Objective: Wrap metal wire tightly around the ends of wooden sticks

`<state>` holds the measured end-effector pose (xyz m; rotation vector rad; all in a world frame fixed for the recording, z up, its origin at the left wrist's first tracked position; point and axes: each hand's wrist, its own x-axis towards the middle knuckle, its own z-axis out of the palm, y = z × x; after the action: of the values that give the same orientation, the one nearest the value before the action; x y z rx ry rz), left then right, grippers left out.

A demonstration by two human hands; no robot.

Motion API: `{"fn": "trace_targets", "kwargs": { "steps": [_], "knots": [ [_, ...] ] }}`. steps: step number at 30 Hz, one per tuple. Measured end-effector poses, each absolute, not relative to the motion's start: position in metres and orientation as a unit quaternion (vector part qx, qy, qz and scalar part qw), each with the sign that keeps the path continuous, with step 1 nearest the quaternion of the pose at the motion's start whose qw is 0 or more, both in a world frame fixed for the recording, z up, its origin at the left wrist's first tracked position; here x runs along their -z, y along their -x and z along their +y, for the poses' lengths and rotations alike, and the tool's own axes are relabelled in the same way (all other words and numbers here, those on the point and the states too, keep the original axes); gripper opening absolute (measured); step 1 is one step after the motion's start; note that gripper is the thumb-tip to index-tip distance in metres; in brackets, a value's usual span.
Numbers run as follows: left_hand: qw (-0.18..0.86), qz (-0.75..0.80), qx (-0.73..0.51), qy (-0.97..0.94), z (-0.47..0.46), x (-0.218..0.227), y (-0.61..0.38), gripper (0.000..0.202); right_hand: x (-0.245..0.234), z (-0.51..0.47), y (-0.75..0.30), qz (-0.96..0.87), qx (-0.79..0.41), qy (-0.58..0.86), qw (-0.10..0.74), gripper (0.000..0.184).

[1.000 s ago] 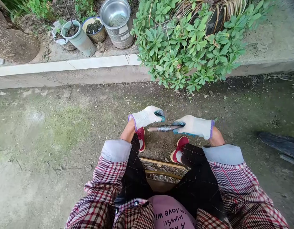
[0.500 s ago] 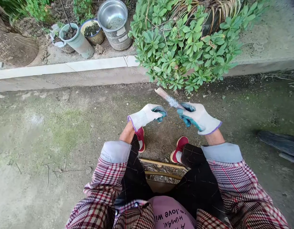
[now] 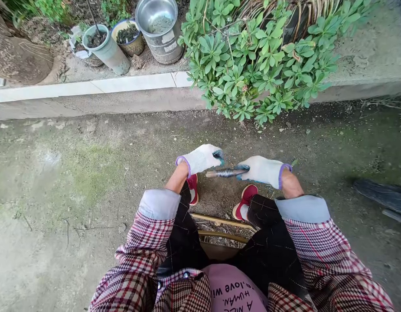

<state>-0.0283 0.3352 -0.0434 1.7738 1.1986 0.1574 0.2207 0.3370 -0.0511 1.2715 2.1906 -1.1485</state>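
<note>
A short wooden stick (image 3: 212,174) with thin silvery wire (image 3: 226,173) wound round its middle lies nearly level above the ground between my hands. My right hand (image 3: 262,170), in a white glove with a teal palm, grips the stick's right end. My left hand (image 3: 202,158), gloved the same way, is up and left of the stick's free end, apart from it. Its fingers are curled together in a pinch; whatever they hold, if anything, is too thin to make out.
A leafy green bush (image 3: 239,73) overhangs the tiled ledge (image 3: 132,83) ahead. On the ledge stand a metal pot (image 3: 164,45), a pale green planter (image 3: 111,56) and a yellowish pot (image 3: 130,41). Below me is a low seat frame (image 3: 223,221); a dark object (image 3: 382,195) lies at right.
My right hand has lowered and turned the stick from slanting up and away to nearly level, pointing left. My left hand stays close to where it was, fingers still curled.
</note>
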Motion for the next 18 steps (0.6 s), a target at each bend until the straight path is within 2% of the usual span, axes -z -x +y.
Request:
{"fn": "trace_targets", "kwargs": {
  "steps": [2, 4, 6, 8, 10, 13, 15, 18],
  "knots": [
    [0.434, 0.505, -0.050, -0.744, 0.336, 0.046, 0.026, 0.014, 0.052, 0.340, -0.217, 0.771, 0.328, -0.501, 0.215, 0.018],
    [0.426, 0.518, -0.068, -0.738, 0.338, 0.050, 0.023, 0.016, 0.050, 0.344, -0.217, 0.762, 0.288, -0.541, 0.210, 0.023],
    [0.444, 0.535, -0.106, -0.711, 0.340, 0.055, 0.020, 0.016, 0.048, 0.347, -0.220, 0.752, 0.268, -0.581, 0.159, 0.026],
    [0.482, 0.546, -0.152, -0.668, 0.341, 0.057, 0.016, 0.017, 0.047, 0.347, -0.223, 0.730, 0.272, -0.623, 0.073, 0.026],
    [0.530, 0.535, -0.205, -0.625, 0.342, 0.058, 0.012, 0.017, 0.046, 0.344, -0.224, 0.693, 0.325, -0.643, -0.038, 0.023],
    [0.594, 0.490, -0.256, -0.585, 0.342, 0.055, 0.009, 0.018, 0.043, 0.336, -0.223, 0.590, 0.488, -0.618, -0.178, 0.028],
    [0.611, 0.476, -0.260, -0.577, 0.341, 0.055, 0.010, 0.018, 0.037, 0.331, -0.222, 0.514, 0.588, -0.584, -0.221, 0.031],
    [0.608, 0.484, -0.230, -0.586, 0.341, 0.057, 0.016, 0.018, 0.025, 0.327, -0.223, 0.475, 0.669, -0.526, -0.224, 0.038]
  ]
}}
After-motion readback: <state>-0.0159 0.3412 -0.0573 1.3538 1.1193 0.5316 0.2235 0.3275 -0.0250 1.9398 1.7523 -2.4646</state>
